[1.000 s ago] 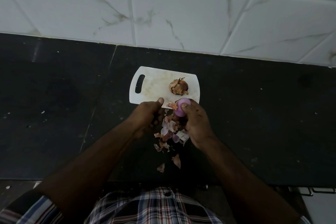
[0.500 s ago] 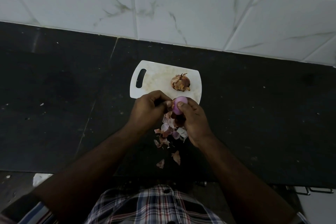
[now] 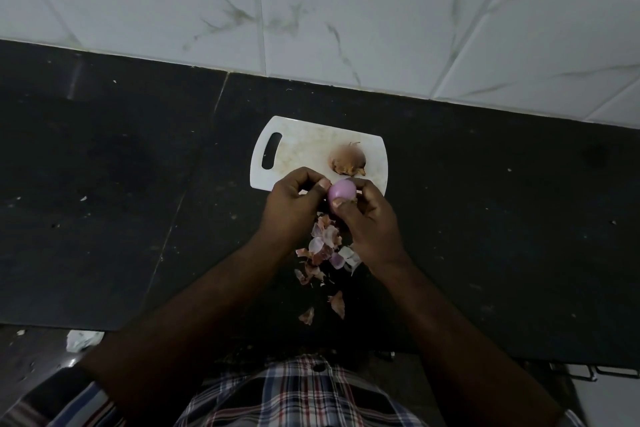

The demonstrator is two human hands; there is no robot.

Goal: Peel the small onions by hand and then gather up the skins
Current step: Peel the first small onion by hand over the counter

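Note:
A small peeled onion (image 3: 341, 192), pale purple and smooth, sits between my two hands just in front of the white cutting board (image 3: 304, 149). My right hand (image 3: 369, 218) grips it with thumb and fingers. My left hand (image 3: 294, 208) has its fingers curled, and its fingertips pinch at the onion's left side. On the board lies a second onion (image 3: 347, 161) in its brown skin. A heap of loose onion skins (image 3: 327, 248) lies on the black counter below my hands, with two stray pieces (image 3: 325, 308) nearer the front edge.
The black stone counter (image 3: 121, 201) runs left and right, with white marbled wall tiles (image 3: 346, 10) behind. A crumpled white scrap (image 3: 83, 339) lies below the counter's front edge at the left.
My left hand has come in from beside the onion and closed its fingertips onto the onion's left side. The right hand keeps its hold.

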